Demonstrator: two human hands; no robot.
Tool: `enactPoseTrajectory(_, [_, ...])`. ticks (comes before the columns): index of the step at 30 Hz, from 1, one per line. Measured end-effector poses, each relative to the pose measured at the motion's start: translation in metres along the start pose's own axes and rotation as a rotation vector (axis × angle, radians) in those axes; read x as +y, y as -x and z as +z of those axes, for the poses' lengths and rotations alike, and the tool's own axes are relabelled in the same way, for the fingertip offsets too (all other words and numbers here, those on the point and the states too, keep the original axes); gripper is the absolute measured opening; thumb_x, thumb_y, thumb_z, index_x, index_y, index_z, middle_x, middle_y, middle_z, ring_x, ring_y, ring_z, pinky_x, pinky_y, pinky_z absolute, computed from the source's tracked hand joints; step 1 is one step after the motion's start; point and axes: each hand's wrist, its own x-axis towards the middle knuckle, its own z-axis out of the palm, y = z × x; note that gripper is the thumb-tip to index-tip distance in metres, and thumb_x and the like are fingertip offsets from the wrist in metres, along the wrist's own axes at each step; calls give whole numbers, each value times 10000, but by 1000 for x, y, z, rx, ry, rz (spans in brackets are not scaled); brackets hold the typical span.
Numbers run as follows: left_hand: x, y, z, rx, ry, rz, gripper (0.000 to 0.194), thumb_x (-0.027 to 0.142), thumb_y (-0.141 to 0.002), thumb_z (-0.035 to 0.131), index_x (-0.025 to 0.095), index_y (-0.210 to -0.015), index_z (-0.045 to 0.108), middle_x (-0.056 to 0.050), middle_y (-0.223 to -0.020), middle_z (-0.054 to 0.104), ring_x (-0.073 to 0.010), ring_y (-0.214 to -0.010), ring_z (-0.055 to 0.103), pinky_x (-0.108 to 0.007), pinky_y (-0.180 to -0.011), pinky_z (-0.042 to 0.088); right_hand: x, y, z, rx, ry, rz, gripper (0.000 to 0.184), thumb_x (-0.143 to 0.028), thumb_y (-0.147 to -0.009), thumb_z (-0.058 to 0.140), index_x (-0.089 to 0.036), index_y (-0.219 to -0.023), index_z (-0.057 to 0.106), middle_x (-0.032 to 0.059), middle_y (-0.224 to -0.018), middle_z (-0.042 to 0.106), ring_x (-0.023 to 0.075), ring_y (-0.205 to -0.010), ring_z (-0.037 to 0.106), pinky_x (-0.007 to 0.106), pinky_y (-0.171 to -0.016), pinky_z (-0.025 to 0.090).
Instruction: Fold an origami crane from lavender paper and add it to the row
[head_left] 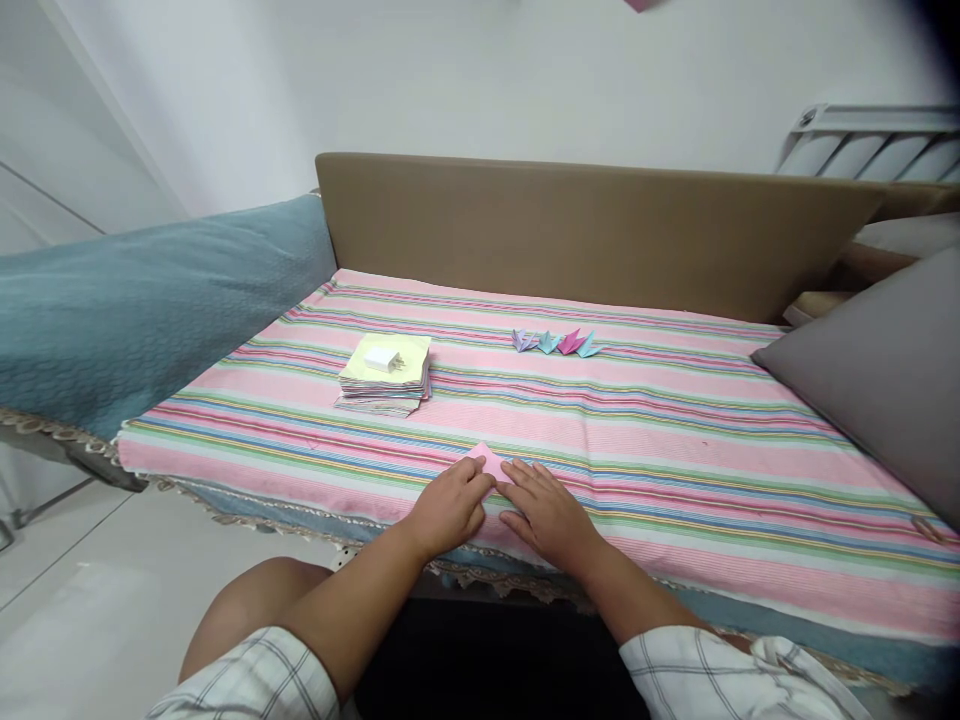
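A small piece of pink folded paper (487,456) lies on the striped cloth (652,480) close to the front edge of the seat. My left hand (450,504) has its fingers curled, pressing and gripping the paper's left side. Over the right side of it, my right hand (553,512) rests flat with fingers stretched out. The fingers of both hands nearly meet and cover the paper's lower part. Beyond them stand several folded paper cranes (571,342) in a row, coloured lilac, light blue and magenta.
Left of the hands sits a stack of square paper sheets (386,385) with a white charger plug (383,359) on top. A brown backrest (562,235) closes off the far side. A blue armrest (187,300) stands left, a grey cushion (885,370) right.
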Motion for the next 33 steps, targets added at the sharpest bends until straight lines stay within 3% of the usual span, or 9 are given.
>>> enactPoseTrajectory(11, [-4,-1,2,-50,-2,-12,480,56,-695,439,211,-1132,562,-104,-1094,474,-235,-1125,462,-354,-894,459,25,16,-11,100,35,114,297,-332,-911,444,-164,-1060,639,89,-1203,605,230,-1175,498,405,-989,404])
enactPoseTrajectory(16, [-2,-1,1,-41,10,-18,470,59,-702,443,223,-1125,564,-93,-1066,488,-244,-1141,448,-357,-883,466,27,11,-22,189,108,316,332,-382,-917,410,-169,-850,655,110,-1055,659,242,-1030,568,454,-962,374])
enactPoseTrajectory(19, [-2,0,1,-30,2,-2,465,52,-696,443,205,-1117,569,-102,-1078,481,-238,-1120,455,-351,-894,458,15,1,-21,226,54,219,314,-363,-921,393,-160,-988,623,107,-1144,620,231,-1125,511,450,-1028,295])
enactPoseTrajectory(23, [-1,-1,1,-31,-7,3,451,50,-688,446,191,-1096,577,-96,-1068,484,-213,-1038,473,-337,-892,451,-5,-13,-9,117,-19,43,438,-361,-922,374,-117,-1277,452,112,-1306,517,234,-1270,378,459,-1084,197])
enactPoseTrajectory(28, [-1,-2,1,-43,1,1,450,57,-692,441,197,-1102,567,-86,-1096,485,-192,-952,472,-331,-859,458,-12,-23,1,-18,-77,102,487,-401,-925,353,-144,-1336,389,104,-1319,508,239,-1268,385,483,-1088,142])
enactPoseTrajectory(33, [-3,-1,4,-32,-1,3,442,68,-702,452,199,-1109,564,-91,-1135,470,-197,-978,461,-335,-875,447,-12,-25,0,-42,-52,165,514,-434,-917,364,-138,-1336,398,104,-1336,492,228,-1262,388,445,-1068,204])
